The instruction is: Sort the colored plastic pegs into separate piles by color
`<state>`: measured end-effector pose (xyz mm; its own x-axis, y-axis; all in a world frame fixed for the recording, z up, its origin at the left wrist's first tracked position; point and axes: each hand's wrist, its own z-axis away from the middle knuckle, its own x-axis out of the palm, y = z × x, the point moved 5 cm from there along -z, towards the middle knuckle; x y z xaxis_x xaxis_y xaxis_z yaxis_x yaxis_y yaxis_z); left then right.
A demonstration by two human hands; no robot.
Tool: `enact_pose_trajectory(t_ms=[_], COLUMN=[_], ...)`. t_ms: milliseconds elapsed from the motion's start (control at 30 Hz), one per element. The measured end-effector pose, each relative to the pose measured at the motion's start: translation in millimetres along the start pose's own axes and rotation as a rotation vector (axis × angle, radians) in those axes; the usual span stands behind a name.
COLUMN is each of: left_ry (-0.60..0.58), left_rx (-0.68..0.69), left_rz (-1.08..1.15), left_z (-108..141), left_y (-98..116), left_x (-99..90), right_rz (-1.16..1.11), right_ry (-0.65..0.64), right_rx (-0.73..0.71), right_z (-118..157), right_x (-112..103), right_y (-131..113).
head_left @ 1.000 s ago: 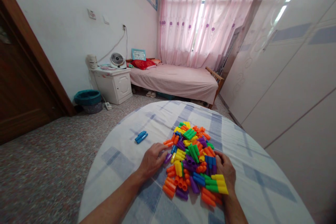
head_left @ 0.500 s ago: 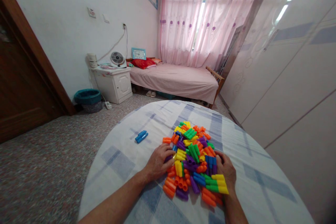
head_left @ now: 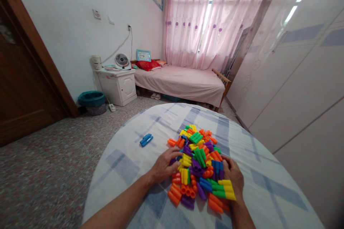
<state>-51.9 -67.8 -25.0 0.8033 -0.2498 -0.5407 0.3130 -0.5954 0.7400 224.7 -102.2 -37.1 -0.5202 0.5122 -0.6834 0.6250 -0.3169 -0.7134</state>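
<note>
A heap of bullet-shaped plastic building blocks (head_left: 199,157) in orange, yellow, green, purple and blue lies on the round table. My left hand (head_left: 166,164) rests against the heap's left side, thumb and fingers apart and slightly bent, beside a yellow block (head_left: 185,161). On the opposite side, my right hand (head_left: 234,174) is curved along the heap, its fingertips by a blue block (head_left: 217,166) and partly hidden. Yellow-and-green joined blocks (head_left: 224,189) lie across near its wrist. A separate blue block piece (head_left: 146,139) lies left of the heap.
A white cloth with blue checks (head_left: 115,186) covers the table. Beyond it stand a pink-covered bed (head_left: 182,82), a white cabinet (head_left: 120,87) with a fan (head_left: 122,61), and a lined bin (head_left: 92,99). A pale wardrobe (head_left: 295,78) lines the right side.
The view has shifted slightly, so everything sits a little further right in the picture. My hands stay on either side of the heap, and the blocks show no clear movement.
</note>
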Motion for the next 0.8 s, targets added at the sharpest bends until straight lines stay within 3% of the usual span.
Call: enact_pose_trajectory(t_ms=[100, 333, 533, 800], left_ry=[0.047, 0.121, 0.213, 0.314], left_rx=[-0.007, -0.161, -0.165, -0.376], left_rz=[0.131, 0.164, 0.288, 0.588], left_z=[-0.8, 0.2, 1.4, 2.9], left_y=[4.2, -1.6, -8.9, -20.6], left_x=[-2.7, -3.2, -3.8, -16.4], right_rz=[0.013, 0.022, 0.021, 0.047], right_ry=[-0.005, 0.002, 0.006, 0.010], right_rx=[0.002, -0.001, 0.002, -0.015], right_z=[-0.6, -1.0, -0.3, 0.5], right_x=[0.3, 0.5, -0.2, -1.3], right_y=[0.2, 0.6, 0.3, -1.5])
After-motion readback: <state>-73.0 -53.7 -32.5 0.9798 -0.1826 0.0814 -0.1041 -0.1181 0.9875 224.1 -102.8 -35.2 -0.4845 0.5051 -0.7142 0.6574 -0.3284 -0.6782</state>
